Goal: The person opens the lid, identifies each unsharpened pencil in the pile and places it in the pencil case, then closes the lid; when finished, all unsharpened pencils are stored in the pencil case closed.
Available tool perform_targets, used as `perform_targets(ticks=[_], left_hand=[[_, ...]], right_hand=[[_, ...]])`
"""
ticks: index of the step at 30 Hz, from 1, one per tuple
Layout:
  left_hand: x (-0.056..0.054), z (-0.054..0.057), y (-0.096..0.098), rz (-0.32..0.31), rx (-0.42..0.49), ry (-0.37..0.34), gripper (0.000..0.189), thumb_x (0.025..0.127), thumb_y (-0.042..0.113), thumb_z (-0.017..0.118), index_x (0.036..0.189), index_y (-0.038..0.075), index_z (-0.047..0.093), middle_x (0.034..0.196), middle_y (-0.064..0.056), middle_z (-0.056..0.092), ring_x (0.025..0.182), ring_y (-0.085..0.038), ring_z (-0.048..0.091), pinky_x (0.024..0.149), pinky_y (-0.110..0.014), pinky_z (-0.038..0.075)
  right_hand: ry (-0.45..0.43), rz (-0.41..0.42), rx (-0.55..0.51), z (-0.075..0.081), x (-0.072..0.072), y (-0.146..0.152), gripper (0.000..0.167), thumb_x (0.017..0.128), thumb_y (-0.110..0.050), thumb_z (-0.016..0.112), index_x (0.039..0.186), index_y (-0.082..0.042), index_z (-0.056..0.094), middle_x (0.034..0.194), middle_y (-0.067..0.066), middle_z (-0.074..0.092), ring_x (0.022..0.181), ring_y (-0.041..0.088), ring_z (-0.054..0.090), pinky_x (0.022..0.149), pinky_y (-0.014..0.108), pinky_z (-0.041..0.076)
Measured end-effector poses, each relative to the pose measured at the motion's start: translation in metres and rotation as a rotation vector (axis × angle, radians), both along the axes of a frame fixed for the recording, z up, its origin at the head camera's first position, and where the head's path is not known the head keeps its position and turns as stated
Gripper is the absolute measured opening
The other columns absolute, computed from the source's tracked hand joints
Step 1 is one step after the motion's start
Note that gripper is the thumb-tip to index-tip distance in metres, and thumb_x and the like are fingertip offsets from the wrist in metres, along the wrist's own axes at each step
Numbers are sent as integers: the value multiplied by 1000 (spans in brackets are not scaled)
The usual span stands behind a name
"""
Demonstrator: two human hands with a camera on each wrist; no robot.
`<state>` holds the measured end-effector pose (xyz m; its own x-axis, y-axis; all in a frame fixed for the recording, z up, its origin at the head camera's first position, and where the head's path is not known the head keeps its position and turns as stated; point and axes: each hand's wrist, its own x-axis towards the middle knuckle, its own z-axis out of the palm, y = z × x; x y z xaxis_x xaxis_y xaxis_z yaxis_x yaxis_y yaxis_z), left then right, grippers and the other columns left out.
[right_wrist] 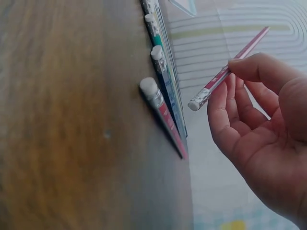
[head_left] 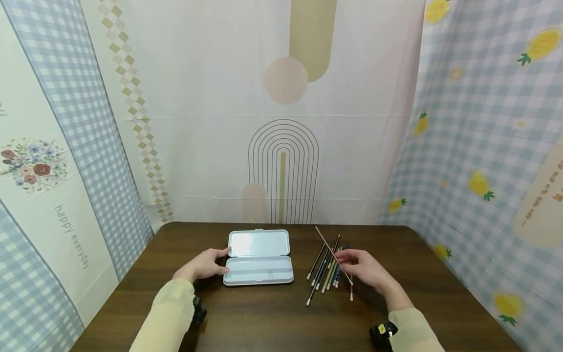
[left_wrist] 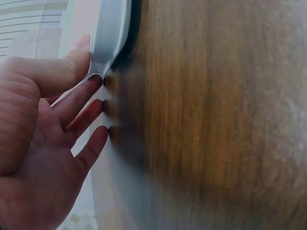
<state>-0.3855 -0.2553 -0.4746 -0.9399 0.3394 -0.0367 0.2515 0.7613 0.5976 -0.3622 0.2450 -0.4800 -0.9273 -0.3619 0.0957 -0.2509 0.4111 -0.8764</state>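
Note:
An open white pencil case [head_left: 258,284] lies on the table with its lid tipped back. My left hand [head_left: 205,264] rests against the case's left side, its thumb and fingers spread along the edge. In the left wrist view, the thumb touches the wall of the case [left_wrist: 111,36] and the fingertips reach down by the tabletop. My right hand [head_left: 362,266] pinches a pink pencil [right_wrist: 221,76] between thumb and fingers, eraser end lower, held above the other pencils. Beneath it lies a loose pile of pencils [head_left: 323,274] with white erasers toward me.
The dark wooden table [head_left: 264,322] has rounded far corners. A pale printed cloth [head_left: 198,146] hangs behind it, and checked cloth [head_left: 475,137] hangs at the right. Another pink pencil [right_wrist: 168,115] lies at the near side of the pile.

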Motion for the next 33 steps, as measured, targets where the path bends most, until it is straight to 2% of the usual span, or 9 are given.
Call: perform_targets(ticks=[9, 15, 20, 26, 33], left_hand=[[2, 5, 0, 8, 9, -24, 79, 91, 16, 87, 158, 1, 50, 159, -27, 49, 150, -48, 41, 120, -64, 34], [2, 3, -3, 5, 9, -18, 80, 90, 17, 88, 158, 0, 50, 158, -26, 50, 150, -48, 41, 120, -63, 34], [3, 0, -4, 3, 0, -17, 80, 90, 19, 87, 158, 1, 49, 159, -26, 49, 149, -48, 41, 120, -63, 34], [4, 1, -3, 4, -9, -14, 80, 90, 19, 87, 158, 2, 50, 158, -26, 50, 149, -48, 42, 120, -63, 34], [4, 2, 0, 4, -10, -26, 80, 91, 18, 87, 159, 2, 49, 159, -26, 49, 150, -47, 41, 120, -63, 34]], right_hand=[[117, 108, 99, 14, -8, -30, 29, 102, -1, 68, 130, 4, 70, 116, 24, 71, 100, 23, 66, 81, 27, 56], [194, 162, 197, 17, -15, -59, 23, 101, -2, 68, 123, -6, 75, 108, 17, 72, 93, 19, 63, 79, 30, 52], [219, 176, 257, 16, -18, -78, 22, 102, -1, 67, 121, -7, 76, 108, 14, 74, 94, 16, 63, 83, 32, 52], [238, 188, 282, 15, -21, -100, 22, 101, 3, 67, 120, -2, 76, 108, 14, 75, 95, 17, 66, 84, 35, 55], [266, 200, 345, 16, -22, -129, 23, 99, 6, 69, 115, -8, 78, 106, 5, 76, 94, 14, 66, 84, 36, 59]])
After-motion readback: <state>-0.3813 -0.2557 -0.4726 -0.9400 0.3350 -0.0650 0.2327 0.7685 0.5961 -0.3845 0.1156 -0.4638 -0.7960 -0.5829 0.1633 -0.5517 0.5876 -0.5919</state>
